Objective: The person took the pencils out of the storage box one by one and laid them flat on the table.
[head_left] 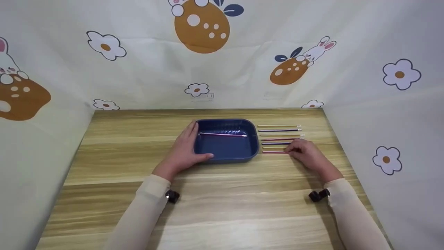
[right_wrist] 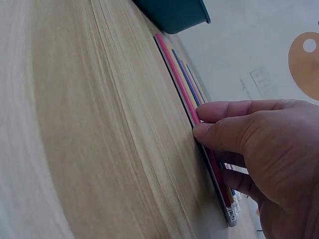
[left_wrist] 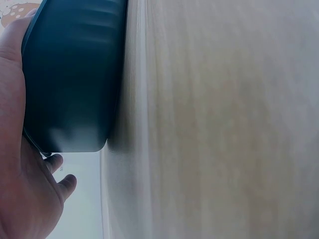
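Note:
A dark blue tray [head_left: 227, 160] sits on the table, with one pink pencil [head_left: 225, 135] lying across its inside. My left hand [head_left: 182, 149] holds the tray at its left end, the thumb over the near rim and the fingers along the left side. In the left wrist view, two fingertips [left_wrist: 67, 186] stick out past the tray's wall. To the right of the tray, my right hand [head_left: 307, 152] pinches the nearest pencil [right_wrist: 174, 74], a pink one with a white eraser end, between thumb and forefinger. It still lies at table level beside the others.
Several pencils, among them a yellow pencil [head_left: 279, 126] and a dark blue pencil [head_left: 279, 130], lie in parallel right of the tray. Patterned cloth [head_left: 149, 76] rises behind the wooden table [head_left: 236, 205] and on both sides.

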The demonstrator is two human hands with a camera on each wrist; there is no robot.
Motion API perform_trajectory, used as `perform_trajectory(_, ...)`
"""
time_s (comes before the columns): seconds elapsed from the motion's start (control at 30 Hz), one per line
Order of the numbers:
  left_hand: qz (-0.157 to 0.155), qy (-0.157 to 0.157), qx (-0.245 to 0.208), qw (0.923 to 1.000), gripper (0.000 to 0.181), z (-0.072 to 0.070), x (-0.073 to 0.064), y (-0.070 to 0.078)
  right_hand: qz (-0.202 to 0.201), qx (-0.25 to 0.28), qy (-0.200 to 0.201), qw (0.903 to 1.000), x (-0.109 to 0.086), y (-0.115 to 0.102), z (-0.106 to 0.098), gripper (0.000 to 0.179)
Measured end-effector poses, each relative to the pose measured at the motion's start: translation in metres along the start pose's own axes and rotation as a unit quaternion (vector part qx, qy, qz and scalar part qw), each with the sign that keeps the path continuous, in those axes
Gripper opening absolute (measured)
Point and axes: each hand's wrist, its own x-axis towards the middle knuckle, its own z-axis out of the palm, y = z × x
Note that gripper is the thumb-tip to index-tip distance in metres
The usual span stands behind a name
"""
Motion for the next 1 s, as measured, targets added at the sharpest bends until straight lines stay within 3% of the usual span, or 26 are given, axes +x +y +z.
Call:
perform_trajectory(0.23,0.003,-0.001,0.01,0.9999,0.138,0.0,0.001,-0.001,0.004,0.007,0.012,0.9999,-0.001,-0.001,0.0,0.019)
perform_trajectory(0.5,0.007,0.004,0.014,0.9999,0.137,0.001,0.002,-0.001,0.034,0.054,0.034,0.9974,0.004,-0.01,0.002,0.01)
perform_trajectory(0.77,0.007,0.004,0.013,0.9999,0.136,0.001,0.002,-0.001,0.025,0.1,0.076,0.9917,0.023,-0.034,0.011,0.013)
perform_trajectory(1.0,0.01,0.005,0.014,0.9998,0.138,0.0,0.001,0.0,0.003,0.131,0.072,0.9888,0.05,-0.063,0.02,0.015)
